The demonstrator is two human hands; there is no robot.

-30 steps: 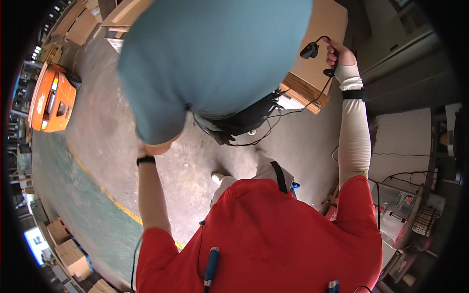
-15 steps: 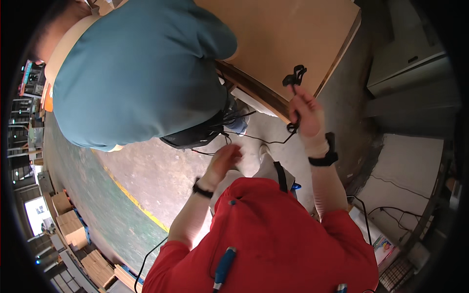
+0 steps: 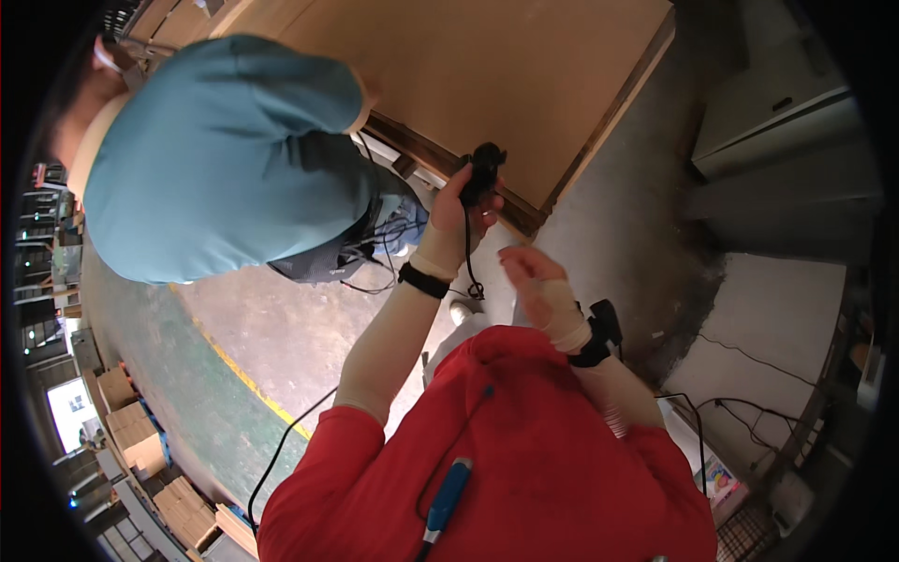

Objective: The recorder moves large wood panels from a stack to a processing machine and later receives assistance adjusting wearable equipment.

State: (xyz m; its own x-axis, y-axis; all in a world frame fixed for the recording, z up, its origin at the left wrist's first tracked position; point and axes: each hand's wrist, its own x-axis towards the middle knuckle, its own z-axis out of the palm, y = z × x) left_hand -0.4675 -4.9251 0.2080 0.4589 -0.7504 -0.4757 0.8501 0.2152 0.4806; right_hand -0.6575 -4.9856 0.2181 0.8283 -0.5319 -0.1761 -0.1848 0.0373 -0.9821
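My left hand [image 3: 457, 214] is raised in front of me, its fingers closed round a small black clip-like device [image 3: 484, 169]. A black cable [image 3: 467, 248] hangs from this device and ends in a small loop below the hand. Lower and to the right, my right hand [image 3: 537, 283] is apart from the device, fingers partly extended and nothing seen in them. Black bands circle both of my wrists. The exact kind of device cannot be made out.
A person in a teal shirt [image 3: 215, 169] bends at the left, wearing a black waist bag [image 3: 318, 260] with several wires. Beyond stands a large brown board-topped table [image 3: 524, 75]. Grey cabinets [image 3: 777, 187] are at the right, and stacked cardboard [image 3: 140, 431] lies at the far left.
The black device has passed from my right hand to my left. My left hand has risen and reached forward; my right has drawn back and down. The other person has shifted left.
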